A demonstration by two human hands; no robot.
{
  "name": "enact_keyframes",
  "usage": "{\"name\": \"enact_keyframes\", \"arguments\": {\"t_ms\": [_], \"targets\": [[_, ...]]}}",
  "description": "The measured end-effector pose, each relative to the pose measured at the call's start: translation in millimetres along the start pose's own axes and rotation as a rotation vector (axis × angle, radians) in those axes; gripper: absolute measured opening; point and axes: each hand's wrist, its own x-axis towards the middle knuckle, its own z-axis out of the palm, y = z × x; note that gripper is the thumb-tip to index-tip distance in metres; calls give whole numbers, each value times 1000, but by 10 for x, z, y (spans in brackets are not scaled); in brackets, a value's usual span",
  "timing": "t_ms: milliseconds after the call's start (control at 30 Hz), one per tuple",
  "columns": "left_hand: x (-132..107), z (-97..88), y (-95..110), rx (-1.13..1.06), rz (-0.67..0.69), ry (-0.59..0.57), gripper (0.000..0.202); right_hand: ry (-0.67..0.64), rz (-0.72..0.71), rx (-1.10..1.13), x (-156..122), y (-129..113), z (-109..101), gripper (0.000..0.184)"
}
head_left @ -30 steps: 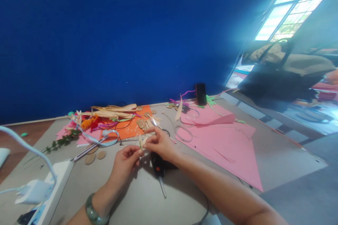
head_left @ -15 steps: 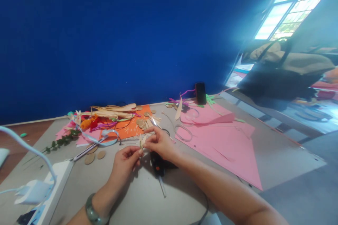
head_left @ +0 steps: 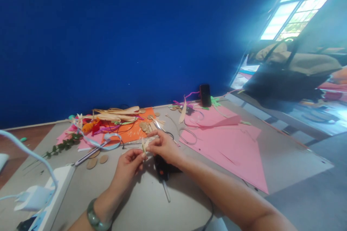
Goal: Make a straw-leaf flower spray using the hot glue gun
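My left hand (head_left: pixel 128 166) and my right hand (head_left: pixel 163 147) meet over the grey table (head_left: pixel 130 202), both pinching one small pale leaf-like strip (head_left: pixel 144 146) between thumb and fingers. The left wrist wears a green bangle (head_left: pixel 94 218). Just below the right hand lies a black glue gun (head_left: pixel 162 169) with its glue stick pointing toward me. Behind the hands sit an orange sheet (head_left: pixel 133 130) and a pile of dried pale strips (head_left: pixel 115 114).
Pink paper (head_left: pixel 230 148) covers the table's right part, with a loop of clear tape (head_left: pixel 188 135) and a black phone (head_left: pixel 205 95) at the blue wall. At left lie a white power strip (head_left: pixel 51 191), a knife-like tool (head_left: pixel 88 154), brown discs, ribbon and a green sprig (head_left: pixel 61 146).
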Motion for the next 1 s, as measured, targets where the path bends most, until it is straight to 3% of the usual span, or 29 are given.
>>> {"name": "enact_keyframes", "arguments": {"t_ms": [500,1000], "targets": [[-27,18,8,72,-17,43,28,-3,-30,21,-16,13,34,37],[-18,25,34,-42,-36,17,25,64,-33,51,-26,0,37,39]]}}
